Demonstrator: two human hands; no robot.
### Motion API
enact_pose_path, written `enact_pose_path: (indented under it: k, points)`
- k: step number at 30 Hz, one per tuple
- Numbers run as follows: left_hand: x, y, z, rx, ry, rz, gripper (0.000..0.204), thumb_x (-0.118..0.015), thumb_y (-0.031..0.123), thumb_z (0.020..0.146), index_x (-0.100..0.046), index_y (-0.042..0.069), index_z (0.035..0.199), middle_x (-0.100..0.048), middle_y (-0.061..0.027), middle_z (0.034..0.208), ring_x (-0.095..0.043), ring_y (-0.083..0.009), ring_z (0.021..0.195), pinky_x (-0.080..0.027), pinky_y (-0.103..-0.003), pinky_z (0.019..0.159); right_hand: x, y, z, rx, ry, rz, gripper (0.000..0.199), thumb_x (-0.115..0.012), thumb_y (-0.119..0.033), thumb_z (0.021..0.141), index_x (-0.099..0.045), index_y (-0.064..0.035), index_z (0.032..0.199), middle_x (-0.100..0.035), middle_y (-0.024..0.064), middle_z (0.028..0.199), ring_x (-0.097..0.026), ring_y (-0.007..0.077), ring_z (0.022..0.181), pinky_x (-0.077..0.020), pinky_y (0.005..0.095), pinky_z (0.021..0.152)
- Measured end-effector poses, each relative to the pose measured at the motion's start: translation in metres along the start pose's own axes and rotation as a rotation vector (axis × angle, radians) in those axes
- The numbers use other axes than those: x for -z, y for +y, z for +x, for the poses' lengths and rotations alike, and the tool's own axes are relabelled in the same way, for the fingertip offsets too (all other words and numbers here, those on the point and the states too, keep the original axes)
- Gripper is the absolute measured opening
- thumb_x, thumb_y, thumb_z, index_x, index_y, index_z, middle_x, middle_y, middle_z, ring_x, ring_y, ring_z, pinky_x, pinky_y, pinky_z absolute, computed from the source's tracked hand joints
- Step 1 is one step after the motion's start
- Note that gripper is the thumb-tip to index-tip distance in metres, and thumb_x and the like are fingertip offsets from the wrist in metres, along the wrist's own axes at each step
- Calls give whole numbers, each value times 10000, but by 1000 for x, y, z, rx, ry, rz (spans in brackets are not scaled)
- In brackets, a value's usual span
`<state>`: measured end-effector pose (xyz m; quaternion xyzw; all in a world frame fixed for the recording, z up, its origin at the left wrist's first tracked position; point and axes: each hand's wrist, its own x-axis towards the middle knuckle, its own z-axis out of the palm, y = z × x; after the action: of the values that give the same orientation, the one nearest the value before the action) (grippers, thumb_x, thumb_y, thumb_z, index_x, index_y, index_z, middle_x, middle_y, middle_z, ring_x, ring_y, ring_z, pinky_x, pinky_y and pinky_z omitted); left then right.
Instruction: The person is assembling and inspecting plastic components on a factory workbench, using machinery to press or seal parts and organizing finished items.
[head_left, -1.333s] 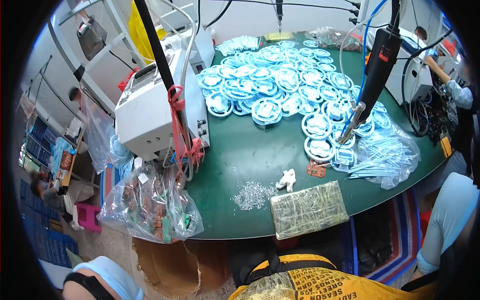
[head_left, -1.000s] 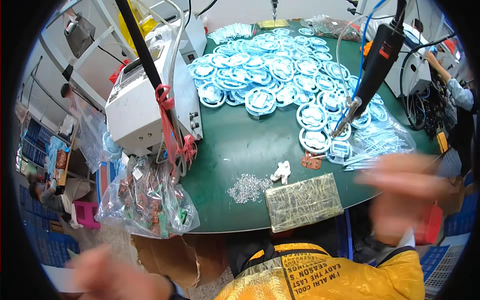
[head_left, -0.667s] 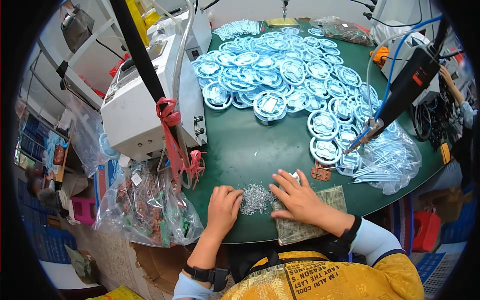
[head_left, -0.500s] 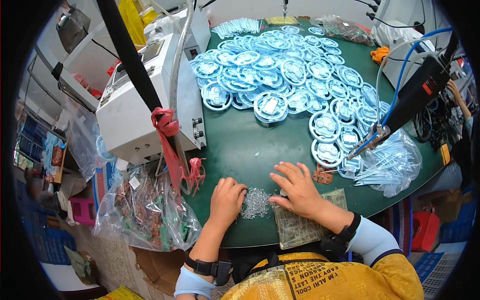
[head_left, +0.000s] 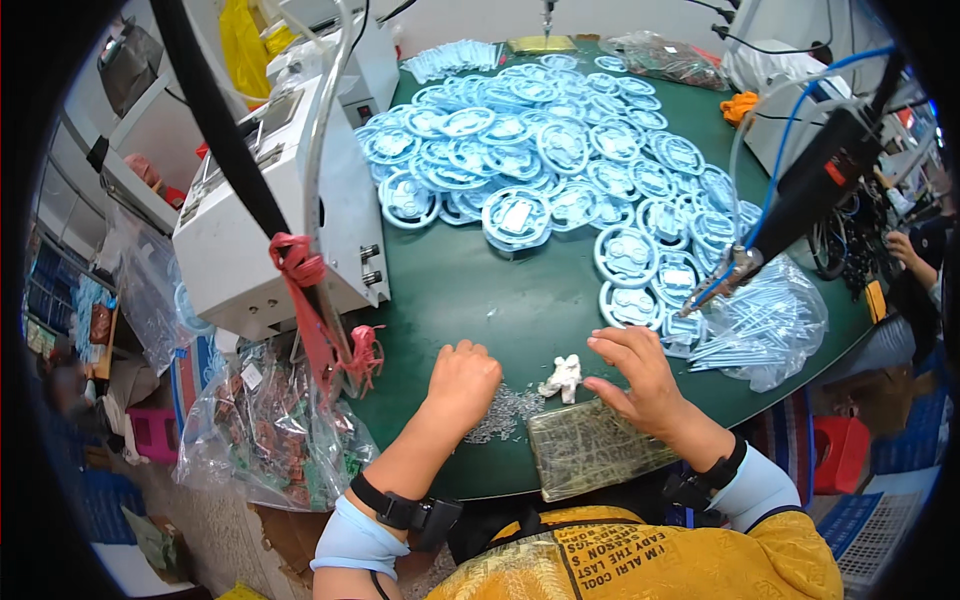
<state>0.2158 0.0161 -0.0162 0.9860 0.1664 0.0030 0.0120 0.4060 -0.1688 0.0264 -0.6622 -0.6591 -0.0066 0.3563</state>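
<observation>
My left hand (head_left: 465, 383) is closed, knuckles up, at the upper left edge of a pile of small silvery metal pieces (head_left: 507, 414), perhaps screws. Its fingertips are hidden, so I cannot make out what they hold. To the right of the pile lies a crumpled white lump (head_left: 566, 378), like soft tissue or putty. My right hand (head_left: 637, 378) is open just right of that lump, fingers and thumb apart. Below it a flat pad wrapped in yellowish tape (head_left: 590, 455) lies at the table's near edge.
Many pale blue wheel-shaped plastic parts (head_left: 515, 215) are heaped across the green table (head_left: 450, 290). A bag of pale blue sticks (head_left: 765, 330) and a black tool on an arm (head_left: 815, 185) are at right. At left stand a white machine (head_left: 270, 220) and a bag of circuit boards (head_left: 275, 425).
My right hand has moved right, uncovering the white lump. My left hand has shifted up and curled more. The metal pile looks more spread out, and the whole view has shifted slightly.
</observation>
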Motion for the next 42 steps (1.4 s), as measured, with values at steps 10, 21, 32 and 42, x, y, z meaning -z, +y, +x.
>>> enact_pose_path:
  k: [10, 21, 32, 42]
  points:
    - [14, -12, -25, 266, 7, -245, 107, -667, 121, 614, -635, 32, 664, -602, -128, 753, -587, -317, 819, -485, -419, 745, -12, 8, -26, -56, -61, -47, 384, -703, -121, 792, -601, -56, 1157, -595, 109, 1105, -563, 298, 984, -428, 398, 847]
    - [27, 16, -142, 496, 81, -364, 111, -653, 82, 616, -559, 25, 623, -549, -125, 721, -548, -322, 760, -453, -430, 674, -53, 40, 12, -61, -146, -61, 66, -569, -97, 815, -626, -80, 845, -560, 89, 875, -592, 280, 856, -501, 422, 720]
    - [-32, 33, -106, 486, 451, -624, 516, -618, 165, 890, -452, -2, 1350, -359, -228, 1476, -359, -388, 1361, -312, -453, 1097, -78, 21, 20, -53, -186, 41, 125, -640, -133, 847, -562, -54, 903, -570, 136, 854, -602, 354, 801, -482, 445, 667]
    - [-30, 39, -70, 107, 249, -431, 580, -614, 317, 907, -465, -31, 1347, -395, -232, 1457, -337, -351, 1392, -270, -525, 1120, -113, -3, 33, 30, -275, 9, 118, -621, -108, 800, -546, -84, 888, -555, 118, 831, -604, 334, 768, -502, 442, 631]
